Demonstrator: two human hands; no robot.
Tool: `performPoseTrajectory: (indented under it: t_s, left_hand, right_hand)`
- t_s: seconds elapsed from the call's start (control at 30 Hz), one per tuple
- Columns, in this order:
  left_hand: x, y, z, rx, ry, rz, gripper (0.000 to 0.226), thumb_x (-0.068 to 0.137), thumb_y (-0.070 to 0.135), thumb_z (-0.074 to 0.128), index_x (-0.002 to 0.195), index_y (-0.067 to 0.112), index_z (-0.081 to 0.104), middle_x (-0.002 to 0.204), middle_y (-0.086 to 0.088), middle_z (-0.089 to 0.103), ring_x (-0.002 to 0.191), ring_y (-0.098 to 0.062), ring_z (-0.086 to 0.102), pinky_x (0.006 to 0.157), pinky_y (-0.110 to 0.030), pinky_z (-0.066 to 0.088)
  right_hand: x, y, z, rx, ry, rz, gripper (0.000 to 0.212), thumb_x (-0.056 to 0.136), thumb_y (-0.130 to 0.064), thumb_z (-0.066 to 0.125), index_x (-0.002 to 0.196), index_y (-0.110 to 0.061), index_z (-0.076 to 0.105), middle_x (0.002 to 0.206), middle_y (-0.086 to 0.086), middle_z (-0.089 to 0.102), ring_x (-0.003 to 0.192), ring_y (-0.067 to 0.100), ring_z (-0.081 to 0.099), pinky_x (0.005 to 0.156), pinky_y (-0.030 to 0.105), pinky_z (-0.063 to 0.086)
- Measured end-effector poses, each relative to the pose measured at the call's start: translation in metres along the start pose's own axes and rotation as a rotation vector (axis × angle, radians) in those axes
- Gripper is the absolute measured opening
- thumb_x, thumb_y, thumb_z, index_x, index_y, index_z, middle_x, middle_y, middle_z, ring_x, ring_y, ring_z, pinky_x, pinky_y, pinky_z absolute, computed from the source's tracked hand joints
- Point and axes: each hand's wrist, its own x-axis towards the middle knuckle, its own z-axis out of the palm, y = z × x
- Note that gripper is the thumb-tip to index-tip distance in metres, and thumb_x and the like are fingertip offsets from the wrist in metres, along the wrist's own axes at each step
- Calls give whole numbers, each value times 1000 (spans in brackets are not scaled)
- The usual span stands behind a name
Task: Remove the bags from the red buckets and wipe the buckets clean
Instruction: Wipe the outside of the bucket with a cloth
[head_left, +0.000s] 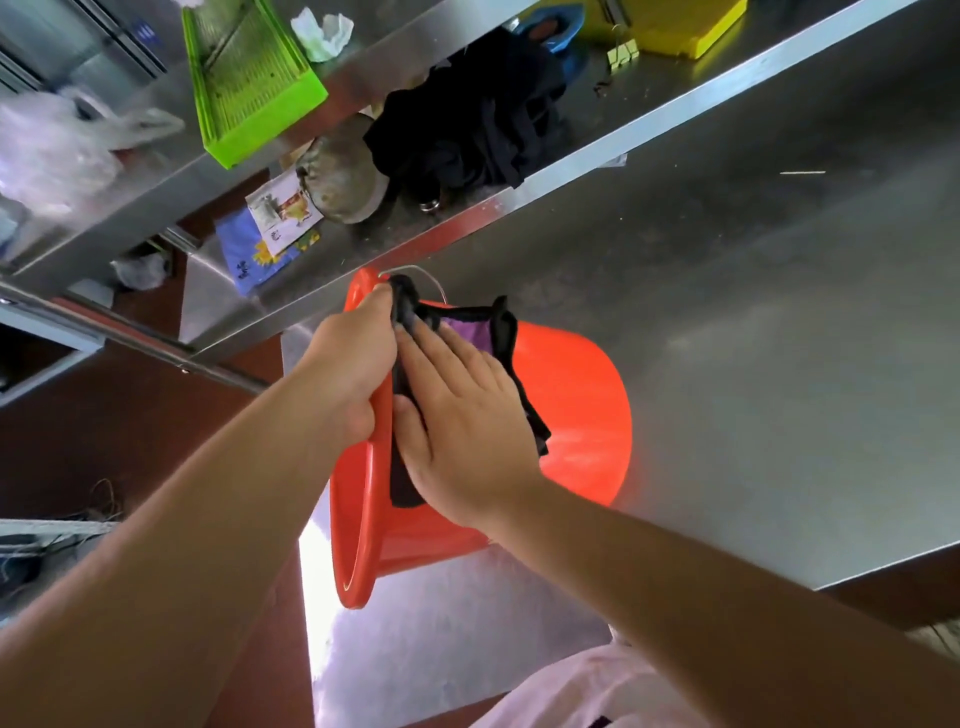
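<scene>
**Wiping one red bucket: the bag is out, the cleaning is in progress**

In the centre of the frame one red bucket (571, 405) lies on its side on the steel table (779, 312), with its mouth turned to the left of the frame and its bottom to the right. No bag shows in it or around its rim, so I judge the bag step is done for this bucket. Its thin wire handle (421, 275) sticks out near the top of the rim.

The left hand (353, 358) grips the rim of the bucket, with the fingers curled over the edge and the thumb on the near side, and holds it steady. The right hand (462, 421) lies flat, with the fingers straight and together, and presses a dark cloth with a purple patch (467, 330) on the outer wall just beside the rim. The cloth also folds over the rim near the fingertips of the left hand.

The wiping is therefore on the outside wall. Whether the inside is already wiped I cannot tell, because the inside is mostly hidden from this view. The task speaks of several buckets, but only this one is in view, so the others probably remain.

In the upper left of the frame a crumpled clear plastic bag (57, 150) lies on the shelf; I cannot tell if it comes from a bucket.
</scene>
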Motion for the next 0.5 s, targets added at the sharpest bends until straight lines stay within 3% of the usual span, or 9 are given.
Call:
performPoseTrajectory:
  t_s: [0.1, 0.17, 0.3, 0.4, 0.5]
  left_hand:
    - [4, 4, -2, -14, -13, -17, 54, 90, 61, 67, 121, 18, 75, 118, -6, 77, 103, -28, 76, 99, -48, 58]
    - [6, 6, -7, -25, -20, -48, 59, 93, 62, 64, 132, 18, 68, 125, -8, 73, 104, -31, 75, 99, -52, 58]
    - [10, 3, -10, -56, 0, -39, 51, 96, 59, 64, 123, 17, 70, 114, -8, 77, 94, -28, 78, 92, -51, 62]
    - [7, 4, -5, -61, -28, -42, 51, 95, 61, 64, 117, 16, 73, 112, -9, 79, 95, -29, 78, 92, -51, 61]
    - [7, 5, -6, -54, -16, -47, 54, 93, 64, 63, 120, 18, 72, 116, -9, 77, 97, -29, 78, 93, -50, 61]
  right_hand:
    - [-10, 31, 3, -69, -6, -91, 58, 101, -41, 39, 155, -20, 40, 162, 0, 37, 148, 26, 34, 120, 45, 25]
    - [-24, 64, 3, -104, -11, -48, 59, 97, -39, 44, 153, -19, 43, 160, 1, 41, 146, 27, 37, 118, 48, 28]
    - [-49, 130, -9, -118, 36, 279, 57, 96, -34, 39, 147, -11, 51, 153, 9, 49, 143, 29, 42, 120, 45, 28]
    - [-45, 142, -10, 96, 82, 616, 62, 95, -38, 30, 150, -14, 47, 156, 5, 46, 146, 22, 36, 122, 42, 25]
    - [-34, 138, -7, 159, 97, 739, 62, 96, -35, 28, 153, -15, 41, 160, 3, 40, 149, 19, 28, 124, 37, 18]
